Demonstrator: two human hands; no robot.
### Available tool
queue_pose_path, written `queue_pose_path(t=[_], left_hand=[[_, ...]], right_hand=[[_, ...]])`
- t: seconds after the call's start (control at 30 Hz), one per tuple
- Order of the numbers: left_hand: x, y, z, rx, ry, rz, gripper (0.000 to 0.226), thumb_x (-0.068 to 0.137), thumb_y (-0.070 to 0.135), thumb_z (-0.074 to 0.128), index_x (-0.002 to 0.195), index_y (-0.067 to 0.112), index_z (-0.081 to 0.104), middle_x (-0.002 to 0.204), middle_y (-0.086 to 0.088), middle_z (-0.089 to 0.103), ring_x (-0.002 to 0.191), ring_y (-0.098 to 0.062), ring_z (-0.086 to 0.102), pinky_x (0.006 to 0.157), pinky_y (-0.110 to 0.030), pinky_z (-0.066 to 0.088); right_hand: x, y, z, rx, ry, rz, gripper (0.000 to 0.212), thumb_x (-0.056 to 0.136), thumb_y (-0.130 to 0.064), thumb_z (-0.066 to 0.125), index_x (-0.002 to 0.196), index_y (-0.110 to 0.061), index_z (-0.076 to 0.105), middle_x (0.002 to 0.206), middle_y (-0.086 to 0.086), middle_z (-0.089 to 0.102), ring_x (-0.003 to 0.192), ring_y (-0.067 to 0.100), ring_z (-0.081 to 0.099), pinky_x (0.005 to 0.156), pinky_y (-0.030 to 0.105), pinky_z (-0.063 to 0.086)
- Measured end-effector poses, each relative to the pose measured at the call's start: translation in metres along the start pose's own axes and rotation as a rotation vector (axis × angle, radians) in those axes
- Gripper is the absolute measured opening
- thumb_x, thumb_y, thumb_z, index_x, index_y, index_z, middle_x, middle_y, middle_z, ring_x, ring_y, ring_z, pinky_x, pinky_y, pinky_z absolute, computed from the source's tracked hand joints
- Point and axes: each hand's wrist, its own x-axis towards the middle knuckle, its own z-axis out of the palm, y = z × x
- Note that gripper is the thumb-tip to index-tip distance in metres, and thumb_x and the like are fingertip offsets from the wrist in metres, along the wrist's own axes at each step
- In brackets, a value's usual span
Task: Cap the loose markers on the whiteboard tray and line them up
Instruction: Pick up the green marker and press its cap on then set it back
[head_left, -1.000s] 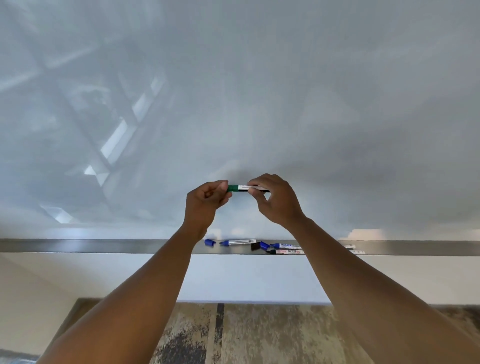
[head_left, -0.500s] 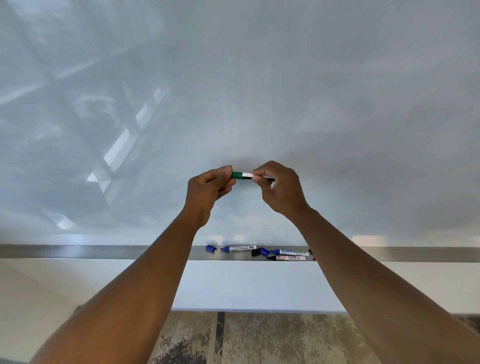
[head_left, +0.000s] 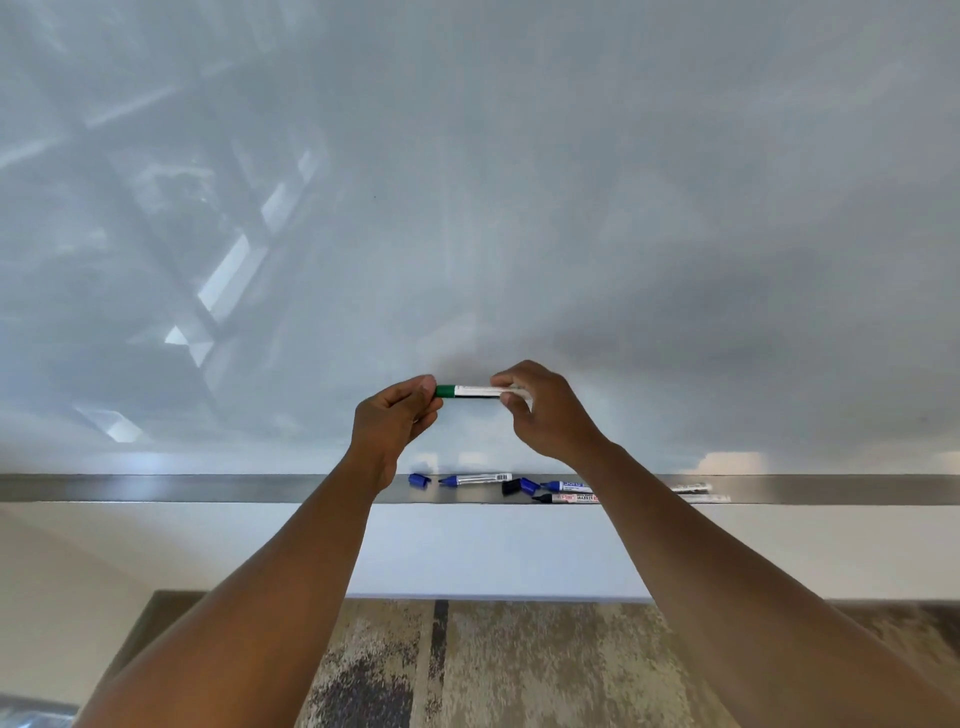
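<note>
- Both hands are raised in front of the whiteboard (head_left: 519, 182) at the centre of the frame, above the tray (head_left: 208, 488).
- The left hand (head_left: 392, 421) is curled nearly closed; its thumb and forefinger pinch the green end of the green marker (head_left: 470, 391), just left of centre.
- The right hand (head_left: 545, 410) is also curled, its fingertips (head_left: 506, 382) closed around the opposite end of the same marker, so that end is hidden.
- The green marker lies horizontal between the two hands, clear of the tray and just in front of the board surface; its white barrel shows in the gap between the hands. Whether the green end is a cap fully seated cannot be told.
- On the metal tray, a band running across the lower middle of the frame, a loose blue cap (head_left: 418, 480) lies near the left wrist.
- Just right of it lies an uncapped blue marker (head_left: 475, 479), tip pointing left.
- Further right, a black cap (head_left: 511, 486) and a second blue cap (head_left: 530, 485) lie touching or nearly so.
- Beside these, a second blue marker (head_left: 566, 486) and a black-tipped marker (head_left: 563, 498) run under the right forearm, partly hidden by it.
- Two more white barrels (head_left: 693, 488) show on the tray right of that forearm; their detail is too blurred to read.
</note>
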Motion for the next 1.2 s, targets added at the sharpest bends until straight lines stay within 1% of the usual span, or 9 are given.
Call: queue_pose_path(t=[0.17,0.27,0.4,0.53,0.73,0.9,1.0,1.1,1.2], left_hand=[[0.003,-0.041,-0.023,0.054,0.093,-0.121,0.020,0.085,0.016,0.075,0.101,0.005,0.072,0.094,-0.012,0.075,0.088,-0.021,0.074,0.073,-0.023,0.059],[0.005,-0.065,-0.031,0.072,0.154,-0.172,0.017,0.085,0.014,0.075,0.096,0.003,0.072,0.087,-0.011,0.074,0.084,-0.024,0.070,0.082,-0.030,0.058],[0.018,-0.093,-0.042,0.099,0.210,-0.262,0.023,0.083,0.016,0.077,0.100,0.001,0.071,0.094,-0.014,0.075,0.089,-0.022,0.072,0.078,-0.024,0.057],[0.017,-0.105,-0.045,0.104,0.285,-0.292,0.021,0.083,0.017,0.079,0.097,0.004,0.073,0.097,-0.011,0.075,0.090,-0.020,0.074,0.078,-0.023,0.055],[0.034,-0.125,-0.048,0.248,0.410,-0.356,0.011,0.083,0.024,0.078,0.091,0.016,0.076,0.086,-0.004,0.076,0.083,-0.017,0.073,0.073,-0.024,0.050],[0.048,-0.137,-0.049,0.447,0.411,-0.344,0.009,0.085,0.027,0.074,0.080,0.020,0.074,0.075,-0.002,0.074,0.073,-0.018,0.068,0.073,-0.030,0.057],[0.055,-0.147,-0.050,0.547,0.376,-0.337,0.013,0.086,0.032,0.073,0.086,0.019,0.076,0.074,0.001,0.073,0.071,-0.017,0.067,0.074,-0.030,0.058],[0.062,-0.156,-0.052,0.683,0.341,-0.325,0.018,0.086,0.033,0.071,0.096,0.020,0.077,0.084,-0.001,0.075,0.083,-0.022,0.069,0.082,-0.036,0.058],[0.067,-0.163,-0.053,0.796,0.333,-0.312,0.020,0.086,0.032,0.070,0.102,0.022,0.078,0.089,-0.001,0.076,0.084,-0.022,0.068,0.080,-0.031,0.055]], right_hand=[[-0.020,0.029,0.031,0.016,-0.109,0.133,0.023,0.089,0.005,0.055,0.105,-0.006,0.069,0.105,0.010,0.065,0.094,0.023,0.062,0.080,0.017,0.040],[-0.030,0.044,0.052,0.014,-0.142,0.184,0.028,0.088,0.010,0.052,0.104,-0.005,0.069,0.106,0.011,0.063,0.091,0.023,0.060,0.077,0.015,0.037],[-0.037,0.068,0.081,-0.024,-0.220,0.270,0.031,0.090,0.007,0.048,0.108,-0.009,0.068,0.108,0.009,0.057,0.085,0.015,0.051,0.073,0.015,0.033],[-0.042,0.073,0.089,-0.050,-0.228,0.309,0.027,0.089,0.004,0.051,0.104,-0.010,0.070,0.105,0.007,0.062,0.094,0.024,0.059,0.076,0.025,0.042],[-0.044,0.092,0.117,-0.146,-0.237,0.355,0.022,0.090,-0.004,0.053,0.101,-0.015,0.069,0.103,0.001,0.068,0.102,0.023,0.052,0.080,0.035,0.047],[-0.044,0.105,0.131,-0.192,-0.256,0.397,0.025,0.089,-0.001,0.053,0.102,-0.014,0.070,0.106,0.000,0.069,0.103,0.023,0.053,0.083,0.038,0.050],[-0.045,0.111,0.137,-0.224,-0.254,0.414,0.028,0.086,0.003,0.052,0.098,-0.013,0.071,0.103,0.001,0.070,0.100,0.025,0.055,0.080,0.038,0.050],[-0.044,0.116,0.144,-0.272,-0.252,0.431,0.029,0.083,0.006,0.052,0.095,-0.013,0.071,0.100,0.001,0.070,0.096,0.026,0.055,0.078,0.037,0.049],[-0.045,0.121,0.148,-0.303,-0.271,0.424,0.025,0.086,0.002,0.053,0.097,-0.012,0.071,0.103,0.002,0.071,0.100,0.026,0.054,0.082,0.037,0.049]])
